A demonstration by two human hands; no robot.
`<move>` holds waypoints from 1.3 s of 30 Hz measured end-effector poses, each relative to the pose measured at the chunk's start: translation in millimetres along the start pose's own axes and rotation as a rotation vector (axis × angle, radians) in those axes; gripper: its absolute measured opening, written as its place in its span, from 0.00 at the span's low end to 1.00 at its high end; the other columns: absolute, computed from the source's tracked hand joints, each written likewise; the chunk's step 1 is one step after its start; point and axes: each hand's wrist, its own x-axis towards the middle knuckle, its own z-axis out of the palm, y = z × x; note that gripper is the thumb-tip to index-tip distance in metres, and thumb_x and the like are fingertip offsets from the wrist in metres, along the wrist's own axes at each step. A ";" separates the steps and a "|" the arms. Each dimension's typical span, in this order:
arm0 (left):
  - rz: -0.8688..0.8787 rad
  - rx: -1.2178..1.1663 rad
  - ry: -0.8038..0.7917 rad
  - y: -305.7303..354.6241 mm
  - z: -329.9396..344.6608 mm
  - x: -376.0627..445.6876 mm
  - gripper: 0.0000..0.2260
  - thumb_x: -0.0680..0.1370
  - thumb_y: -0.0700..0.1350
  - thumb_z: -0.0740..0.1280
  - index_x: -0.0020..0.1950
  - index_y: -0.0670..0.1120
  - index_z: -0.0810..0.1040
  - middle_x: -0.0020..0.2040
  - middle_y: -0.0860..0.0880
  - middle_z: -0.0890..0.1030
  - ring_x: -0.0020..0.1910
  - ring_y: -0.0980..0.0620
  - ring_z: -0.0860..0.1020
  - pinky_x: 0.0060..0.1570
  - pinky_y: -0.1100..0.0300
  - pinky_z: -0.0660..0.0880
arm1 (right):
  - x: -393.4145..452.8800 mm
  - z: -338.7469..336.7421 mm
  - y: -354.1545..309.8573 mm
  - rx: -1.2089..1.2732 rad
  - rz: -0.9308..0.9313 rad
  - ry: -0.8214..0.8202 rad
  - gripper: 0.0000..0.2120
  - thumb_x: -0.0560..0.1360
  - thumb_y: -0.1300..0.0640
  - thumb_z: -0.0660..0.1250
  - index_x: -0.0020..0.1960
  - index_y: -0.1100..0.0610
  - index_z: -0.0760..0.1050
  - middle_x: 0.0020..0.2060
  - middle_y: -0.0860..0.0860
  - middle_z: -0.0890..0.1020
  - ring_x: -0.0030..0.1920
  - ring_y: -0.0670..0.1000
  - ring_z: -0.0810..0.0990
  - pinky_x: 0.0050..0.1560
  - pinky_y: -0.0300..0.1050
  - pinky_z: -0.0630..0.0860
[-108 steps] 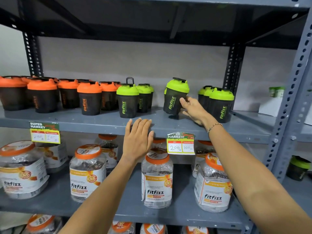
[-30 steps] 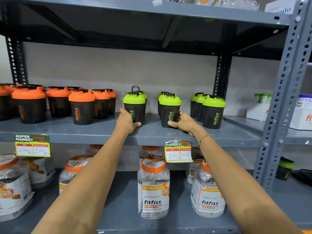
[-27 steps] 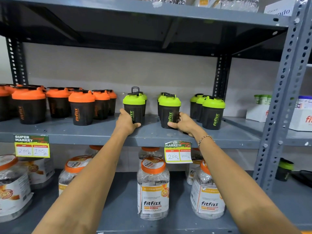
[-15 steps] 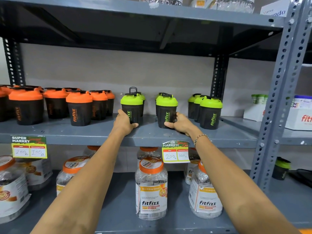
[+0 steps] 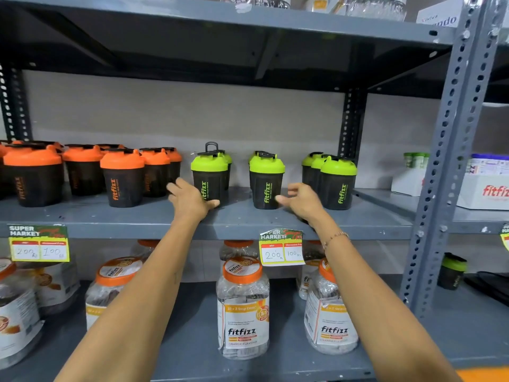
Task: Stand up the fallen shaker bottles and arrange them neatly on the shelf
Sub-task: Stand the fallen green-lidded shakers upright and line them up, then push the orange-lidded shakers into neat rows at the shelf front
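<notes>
Black shaker bottles stand upright on the grey middle shelf (image 5: 115, 220). Several have orange lids (image 5: 122, 177) at the left; green-lidded ones stand in three short files behind a left front bottle (image 5: 213, 172), a middle front bottle (image 5: 266, 181) and a right front bottle (image 5: 338, 182). My left hand (image 5: 190, 201) rests at the left front green bottle's base, thumb touching it, fingers spread. My right hand (image 5: 301, 201) hovers just right of the middle bottle with curled fingers apart, holding nothing.
Clear Fitfizz jars (image 5: 242, 307) with orange lids fill the lower shelf. Price tags (image 5: 281, 248) hang on the shelf edge. A perforated grey upright (image 5: 451, 150) stands at the right; beyond it are white boxes (image 5: 487, 186) and one more green-lidded shaker (image 5: 451, 271) lower down.
Both hands have come off the two front green-lidded bottles they were gripping; the right hand has drawn back to the right and the left hand's fingers have spread.
</notes>
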 end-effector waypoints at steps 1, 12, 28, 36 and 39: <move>0.063 0.032 0.158 2.4 1.3 -3.6 0.32 0.70 0.49 0.75 0.64 0.35 0.63 0.64 0.36 0.66 0.62 0.36 0.68 0.59 0.45 0.68 | -6.0 -9.6 5.7 0.004 -0.023 0.204 0.21 0.70 0.55 0.73 0.59 0.60 0.74 0.56 0.56 0.80 0.54 0.53 0.79 0.51 0.43 0.73; 0.162 -0.162 -0.245 92.8 63.1 -30.6 0.40 0.70 0.50 0.75 0.71 0.35 0.56 0.69 0.38 0.63 0.68 0.39 0.67 0.65 0.50 0.67 | 13.6 -85.9 45.9 -0.083 0.232 0.254 0.50 0.60 0.50 0.80 0.67 0.64 0.52 0.70 0.61 0.63 0.69 0.61 0.65 0.70 0.57 0.65; 0.125 0.001 -0.293 85.3 80.0 -34.3 0.32 0.73 0.52 0.72 0.66 0.36 0.62 0.65 0.38 0.73 0.64 0.39 0.73 0.58 0.50 0.71 | 19.5 -85.8 49.9 -0.120 0.277 0.227 0.43 0.64 0.54 0.78 0.67 0.65 0.55 0.68 0.61 0.69 0.67 0.62 0.70 0.65 0.54 0.69; 0.194 0.066 -0.149 71.4 57.8 -42.7 0.25 0.76 0.51 0.69 0.63 0.35 0.68 0.59 0.38 0.77 0.60 0.38 0.75 0.55 0.50 0.72 | -35.5 -66.8 23.7 -0.335 0.209 0.315 0.35 0.68 0.54 0.75 0.66 0.65 0.62 0.66 0.64 0.66 0.65 0.64 0.69 0.64 0.56 0.68; 0.348 -0.027 0.035 49.0 26.8 -43.2 0.10 0.78 0.45 0.66 0.52 0.39 0.79 0.49 0.41 0.83 0.52 0.42 0.80 0.52 0.53 0.74 | -58.9 -33.1 -9.8 -0.306 -0.074 0.282 0.13 0.71 0.56 0.71 0.52 0.61 0.75 0.56 0.62 0.77 0.58 0.62 0.75 0.55 0.48 0.70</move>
